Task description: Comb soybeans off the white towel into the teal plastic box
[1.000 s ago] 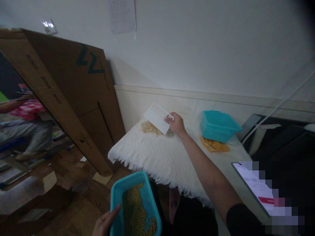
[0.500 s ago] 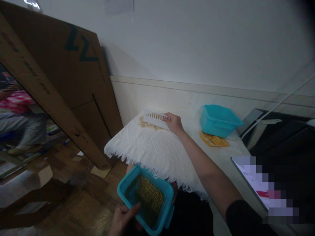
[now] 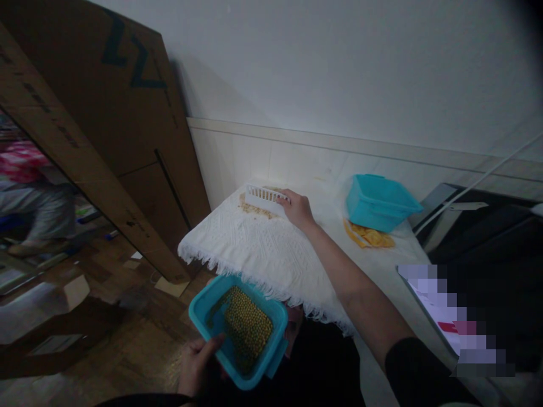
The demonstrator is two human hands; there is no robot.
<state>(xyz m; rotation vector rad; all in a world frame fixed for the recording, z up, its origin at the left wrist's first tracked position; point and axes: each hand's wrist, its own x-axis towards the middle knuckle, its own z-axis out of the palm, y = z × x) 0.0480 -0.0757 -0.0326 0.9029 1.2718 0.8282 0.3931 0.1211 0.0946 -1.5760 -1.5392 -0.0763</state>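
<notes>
My right hand point(image 3: 299, 209) is closed on the near end of a white slotted plastic strip point(image 3: 263, 198), which stands on edge on the table among tan crumbs point(image 3: 258, 212). A white fringed cloth point(image 3: 250, 240) covers this part of the table. Below the cloth's fringe, my left hand point(image 3: 198, 359) grips the left rim of a blue plastic bin point(image 3: 275, 316), thumb over the edge and other fingers mostly hidden. Round yellow-green beans point(image 3: 250, 325) lie in the bin, which tilts slightly.
Another blue bin point(image 3: 379, 200) stands on the table at right, beside a crumpled orange cloth point(image 3: 369, 234). A blurred-out screen point(image 3: 432, 311) and a black object lie further right. Tall cardboard point(image 3: 139, 147) leans at left; a person point(image 3: 31, 186) sits beyond it. A wall closes the back.
The bin of beans and my left hand have moved slightly left and up in view. The slotted strip has shifted slightly left, still in my right hand.
</notes>
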